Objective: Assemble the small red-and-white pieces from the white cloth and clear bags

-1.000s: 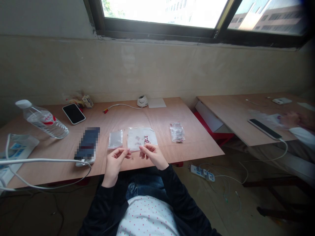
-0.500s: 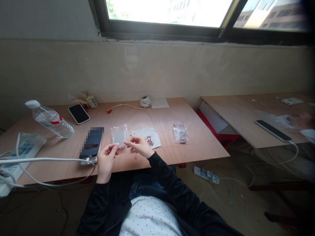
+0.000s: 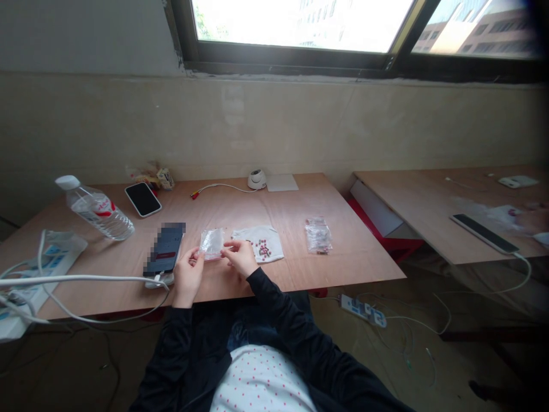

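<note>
Clear plastic bag (image 3: 211,243): I log it between the hands, long axis crosswise, left hand (image 3: 187,276) pinching its left edge, right hand (image 3: 240,257) its right, equally near.

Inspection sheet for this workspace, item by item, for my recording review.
Surface: plywood table.
Job's things: clear zip bag; small red and dark parts on a white sheet; packed plastic bag.
Clutter: water bottle; black phone.
Hands: left hand and right hand both hold the bag's lower edge.
Cables: white cable; floor power strip.
Surroundings: window; second table.
</note>
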A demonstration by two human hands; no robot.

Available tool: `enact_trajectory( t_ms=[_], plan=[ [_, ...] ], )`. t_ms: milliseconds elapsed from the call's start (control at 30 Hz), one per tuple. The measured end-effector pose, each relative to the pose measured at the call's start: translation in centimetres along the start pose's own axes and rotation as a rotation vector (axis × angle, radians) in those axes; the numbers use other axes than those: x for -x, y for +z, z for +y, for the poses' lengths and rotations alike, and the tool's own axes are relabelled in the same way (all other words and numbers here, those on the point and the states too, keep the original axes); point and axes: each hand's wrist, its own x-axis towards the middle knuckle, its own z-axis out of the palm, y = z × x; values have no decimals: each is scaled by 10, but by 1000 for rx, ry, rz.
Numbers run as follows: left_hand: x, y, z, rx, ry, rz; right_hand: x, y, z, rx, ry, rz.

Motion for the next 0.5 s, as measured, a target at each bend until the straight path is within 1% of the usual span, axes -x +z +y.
enact_trajectory(
  t_ms=[100, 167, 267, 367, 500],
  plan=[
    [4, 2, -1, 15, -5, -4, -3, -1, 6, 66, -18, 29],
    [6, 3, -1, 13, -6, 1, -3, -1, 6, 107, -37, 44],
    [7, 2, 2, -19, -15, 17, -1, -2, 0, 169, -61, 53],
    [6, 1, 4, -66, -21, 6, 2, -3, -6, 237, -55, 49],
    [3, 3, -2, -126, 18, -20, 4, -4, -10, 337, -46, 47]
  ],
)
